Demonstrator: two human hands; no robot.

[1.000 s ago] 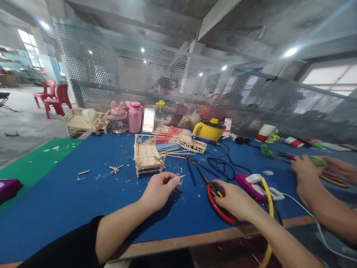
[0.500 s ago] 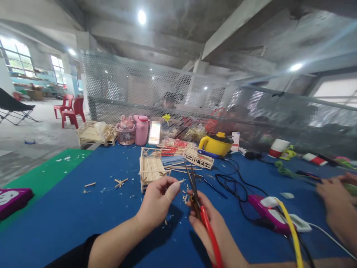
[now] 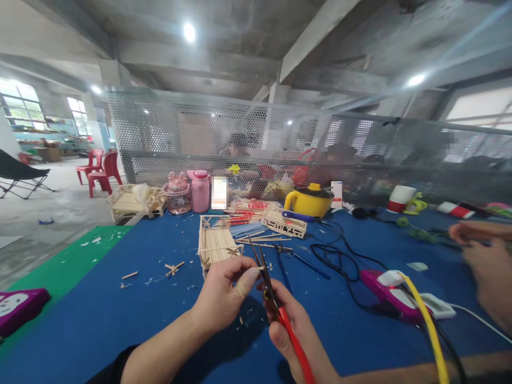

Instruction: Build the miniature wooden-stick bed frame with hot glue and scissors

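My left hand [image 3: 224, 293] pinches a small thin wooden stick between thumb and taped forefinger, just above the blue table [image 3: 100, 314]. My right hand [image 3: 294, 328] grips red-handled scissors [image 3: 276, 304], whose dark blades point up and meet the stick's tip beside my left fingers. Right behind both hands stands a small stick-built frame model [image 3: 216, 244] on the table.
Another stick model [image 3: 285, 223], loose sticks [image 3: 174, 268], black cables [image 3: 340, 261], a purple glue gun [image 3: 386, 293] with a yellow cord, a yellow pot [image 3: 310, 201] and pink bottles [image 3: 200, 191] lie about. Another person's hands [image 3: 486, 261] work at the right. A mesh screen runs behind.
My right hand took the red-handled scissors off the table and brought them up to the stick in my left hand. The view tilted upward. The other person's hands shifted right.
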